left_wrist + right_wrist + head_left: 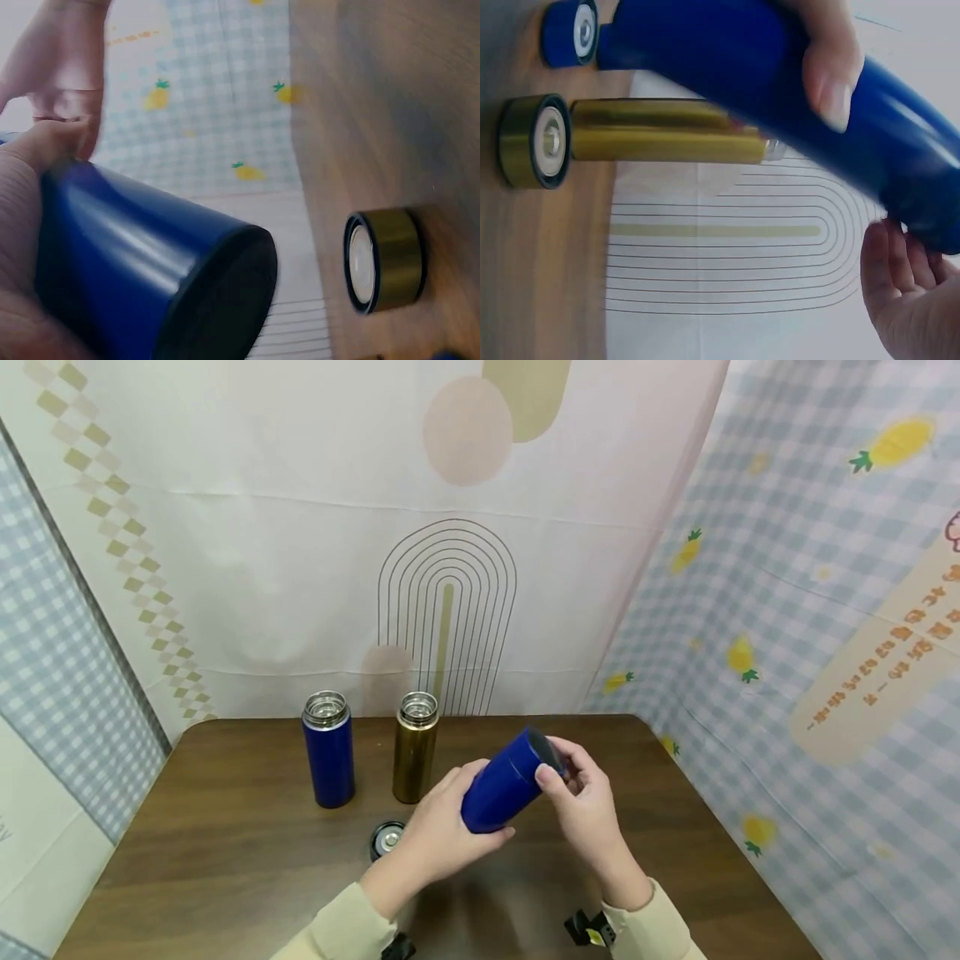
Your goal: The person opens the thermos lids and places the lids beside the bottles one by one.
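Fingers [467,773] and thumb of the left hand [435,847] are curled round the body of a glossy, deep-blue cylindrical flask [498,795], apparently coated metal; thumb and fingers of the right hand [588,806] pinch its dark-topped blue cap [522,755]. The right fingertips are partly hidden behind the cap, so how firmly they press cannot be told.

Handling: the wall is probably stiff and hard to crush, the smooth finish rather slippery, the weight moderate, and greater if filled. A full wrap about the body, with a separate pinch on the cap's side, seems the soundest hold.

Relative to the fingers, the flask slants through the left grasp, its base projecting free; the cap end, tilted upward, lies between right thumb and fingers.

Landmark: the slim, open-mouthed gold metal bottle [414,758], upright on the brown wood-grain table [225,835]. The flask is held above the table, right of this bottle and nearer the person. An uncapped cylindrical blue metal bottle [330,767] stands to its left; on its near side rest a short round gold lid [517,142] and a similar blue lid [558,34].
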A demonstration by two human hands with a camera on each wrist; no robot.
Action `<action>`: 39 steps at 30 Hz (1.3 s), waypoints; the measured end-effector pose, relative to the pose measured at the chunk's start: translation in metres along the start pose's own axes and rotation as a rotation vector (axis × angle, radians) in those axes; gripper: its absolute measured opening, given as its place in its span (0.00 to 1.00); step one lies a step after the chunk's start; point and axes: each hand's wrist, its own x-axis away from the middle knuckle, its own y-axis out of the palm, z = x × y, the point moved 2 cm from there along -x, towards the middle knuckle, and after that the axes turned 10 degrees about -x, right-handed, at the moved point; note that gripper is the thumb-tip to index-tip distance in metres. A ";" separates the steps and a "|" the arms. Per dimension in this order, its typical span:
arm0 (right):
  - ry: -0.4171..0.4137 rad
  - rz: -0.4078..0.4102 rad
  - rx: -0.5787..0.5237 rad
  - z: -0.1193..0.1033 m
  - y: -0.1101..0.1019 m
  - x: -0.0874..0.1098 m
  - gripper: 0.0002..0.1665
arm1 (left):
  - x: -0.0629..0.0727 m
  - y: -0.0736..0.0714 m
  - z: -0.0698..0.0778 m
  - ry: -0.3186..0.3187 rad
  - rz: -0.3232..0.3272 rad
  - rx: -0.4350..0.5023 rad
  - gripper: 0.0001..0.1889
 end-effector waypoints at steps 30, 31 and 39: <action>0.316 -0.368 0.102 0.036 0.032 0.024 0.26 | 0.044 -0.043 -0.038 0.302 0.130 -0.588 0.46; 0.325 -0.368 0.097 0.036 0.033 0.024 0.26 | 0.044 -0.043 -0.038 0.304 0.132 -0.595 0.46; 0.317 -0.343 0.095 0.036 0.039 0.027 0.29 | 0.047 -0.046 -0.044 0.282 0.115 -0.574 0.44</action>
